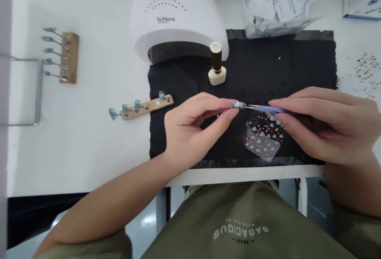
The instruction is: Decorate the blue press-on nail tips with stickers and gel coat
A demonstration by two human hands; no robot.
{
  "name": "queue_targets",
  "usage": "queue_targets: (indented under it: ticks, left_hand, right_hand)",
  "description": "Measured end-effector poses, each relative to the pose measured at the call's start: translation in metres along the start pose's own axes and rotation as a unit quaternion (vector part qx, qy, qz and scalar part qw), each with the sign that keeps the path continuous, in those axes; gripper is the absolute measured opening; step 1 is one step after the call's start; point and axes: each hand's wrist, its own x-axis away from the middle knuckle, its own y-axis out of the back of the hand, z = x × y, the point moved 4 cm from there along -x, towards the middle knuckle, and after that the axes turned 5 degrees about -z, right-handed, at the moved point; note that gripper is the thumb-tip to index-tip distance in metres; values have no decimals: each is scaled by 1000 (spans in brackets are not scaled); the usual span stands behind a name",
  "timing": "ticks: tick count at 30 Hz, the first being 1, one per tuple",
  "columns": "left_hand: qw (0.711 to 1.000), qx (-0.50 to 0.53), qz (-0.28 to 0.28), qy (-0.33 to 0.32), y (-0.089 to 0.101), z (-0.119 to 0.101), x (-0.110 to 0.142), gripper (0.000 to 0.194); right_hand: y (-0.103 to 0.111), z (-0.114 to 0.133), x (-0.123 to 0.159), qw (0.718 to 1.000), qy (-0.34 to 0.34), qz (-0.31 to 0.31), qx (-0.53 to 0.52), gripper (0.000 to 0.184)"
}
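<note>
While left hand (190, 126) pinches nail tip (238, 104), right hand (324, 122) pinches tweezers (268, 109); clear box (253, 31) holds pad packets (279, 1).

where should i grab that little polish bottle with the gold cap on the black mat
Grip the polish bottle by its tall gold cap, coming down from above. It stands upright on the black mat, and the cap is a narrow cylinder clear of the lamp behind; the cream base is squat and wider, probably harder to pinch.

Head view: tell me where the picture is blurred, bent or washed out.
Head view: the white table and the white domed nail lamp are bright, nearly washed out; the clear tub of paper packets at the top edge is soft and smeared; the black mat bows at its edges, a wide-lens bend; the left hand, the right hand and the small blue false nail are fairly sharp.
</note>
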Motion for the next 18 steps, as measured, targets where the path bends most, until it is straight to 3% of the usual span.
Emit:
queue_targets:
  ticks: [10, 14, 18]
  left_hand:
    - [1000, 4, 2, -14, -1, -2, 0, 16]
    - [1000, -10, -2, -14, 0, -2, 0, 10]
    - [1000, -10, 0, -22, -1, -3, 0, 20]
  right_hand:
    - [0, 1, 2, 1000, -3, -4, 15, 36]
    - [1, 0, 2, 1000, -10, -8, 20, 35]
    - [2, 0, 2, 1000, -11, -5, 18, 36]
